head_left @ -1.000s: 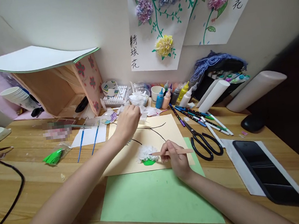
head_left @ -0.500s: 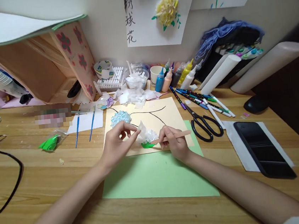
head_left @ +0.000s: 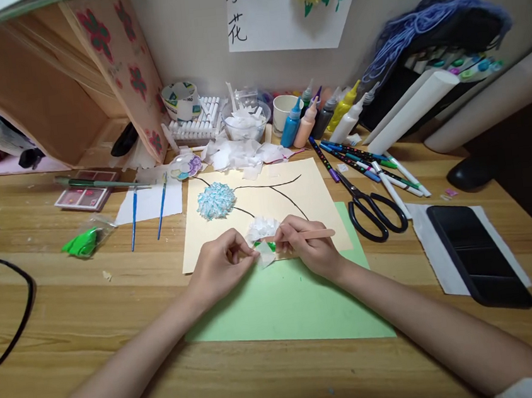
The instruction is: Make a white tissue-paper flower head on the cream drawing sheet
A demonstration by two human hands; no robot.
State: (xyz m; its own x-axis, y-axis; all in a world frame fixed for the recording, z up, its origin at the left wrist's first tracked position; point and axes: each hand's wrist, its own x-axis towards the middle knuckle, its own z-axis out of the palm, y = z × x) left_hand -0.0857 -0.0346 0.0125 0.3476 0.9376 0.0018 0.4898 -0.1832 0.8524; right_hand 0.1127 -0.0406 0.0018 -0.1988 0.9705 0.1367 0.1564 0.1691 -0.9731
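My left hand (head_left: 220, 267) pinches a small piece of white tissue paper (head_left: 266, 254) just below a white tissue flower (head_left: 261, 228) on a cream sheet (head_left: 314, 201). My right hand (head_left: 309, 245) grips a thin wooden stick (head_left: 315, 234), its tip pointing left toward the tissue piece. A blue-and-white tissue flower (head_left: 216, 200) sits further up the sheet, joined by drawn black stems. The cream sheet overlaps a green sheet (head_left: 291, 304).
Black scissors (head_left: 369, 210), markers (head_left: 371, 166), paint bottles (head_left: 319, 117) and a black tray (head_left: 478, 252) lie to the right. Loose tissue scraps (head_left: 237, 154) sit behind the sheet. Two blue brushes (head_left: 146, 208), a green scrap (head_left: 80, 242) and a black cable (head_left: 9, 333) lie left.
My left hand came back from the tissue pile at the rear with a white piece and brought it down beside the white flower. The view tilted downward.
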